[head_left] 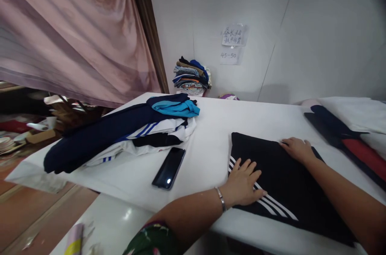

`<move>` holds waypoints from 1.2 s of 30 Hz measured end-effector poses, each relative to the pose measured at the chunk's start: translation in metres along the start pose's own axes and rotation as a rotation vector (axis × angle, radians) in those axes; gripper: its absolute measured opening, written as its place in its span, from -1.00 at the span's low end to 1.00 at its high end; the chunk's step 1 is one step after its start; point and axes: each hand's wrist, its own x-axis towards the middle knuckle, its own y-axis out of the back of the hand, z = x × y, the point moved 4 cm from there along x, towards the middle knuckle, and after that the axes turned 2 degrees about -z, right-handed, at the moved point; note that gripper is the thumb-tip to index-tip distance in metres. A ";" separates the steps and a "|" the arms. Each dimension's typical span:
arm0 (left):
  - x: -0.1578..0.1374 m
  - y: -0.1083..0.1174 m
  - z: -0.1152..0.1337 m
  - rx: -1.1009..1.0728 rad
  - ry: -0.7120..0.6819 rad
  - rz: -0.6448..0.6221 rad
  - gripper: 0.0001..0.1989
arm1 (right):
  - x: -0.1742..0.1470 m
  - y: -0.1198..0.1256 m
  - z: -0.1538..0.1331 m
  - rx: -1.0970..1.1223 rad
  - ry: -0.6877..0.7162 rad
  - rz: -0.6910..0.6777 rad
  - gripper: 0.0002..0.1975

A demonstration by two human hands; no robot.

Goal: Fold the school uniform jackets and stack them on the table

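Note:
A folded black garment with three white stripes [280, 174] lies flat on the white table [211, 126], toward the right. Fingers spread, my left hand [243, 182] presses on its near left part, over the stripes. My right hand [298, 149] rests on the far edge of the same cloth, its fingers stretched out and pointing left. Neither hand grips anything. To the left of the black garment lies a dark smartphone [169, 167], screen up.
A heap of clothes [111, 130], navy, white and bright blue, covers the table's left side. Dark, red and white garments [356, 142] lie at the right edge. Behind the table stands a stack of folded clothes [192, 76]. A pink curtain [75, 25] hangs at left; handwritten papers [233, 42] are on the wall.

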 end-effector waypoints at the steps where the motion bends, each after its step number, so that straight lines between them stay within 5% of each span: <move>1: 0.000 0.000 0.000 -0.004 0.000 -0.001 -0.32 | -0.004 0.001 -0.002 -0.026 0.001 0.032 -0.50; 8: 0.003 0.002 -0.002 -0.018 0.012 -0.019 -0.36 | -0.034 0.011 -0.011 0.151 -0.045 -0.062 -0.46; 13: 0.004 0.003 -0.004 -0.027 0.014 -0.002 -0.39 | -0.061 0.030 0.009 0.200 -0.125 0.024 -0.44; 20: 0.009 0.012 -0.006 -0.100 0.046 -0.002 -0.46 | -0.126 0.010 0.040 0.239 -0.206 -0.021 -0.39; 24: 0.018 0.031 -0.030 -0.220 0.212 0.206 -0.59 | -0.128 0.006 0.037 0.299 -0.215 -0.009 -0.37; 28: 0.024 0.043 -0.075 -0.459 0.524 0.395 -0.55 | -0.125 0.009 0.034 0.320 -0.206 0.014 -0.40; 32: 0.038 0.039 -0.106 -0.835 0.765 0.313 -0.47 | -0.126 0.008 0.034 0.297 -0.221 -0.001 -0.38; 36: 0.070 0.037 -0.118 -0.843 0.789 0.236 -0.54 | -0.125 0.007 0.033 0.275 -0.235 0.004 -0.41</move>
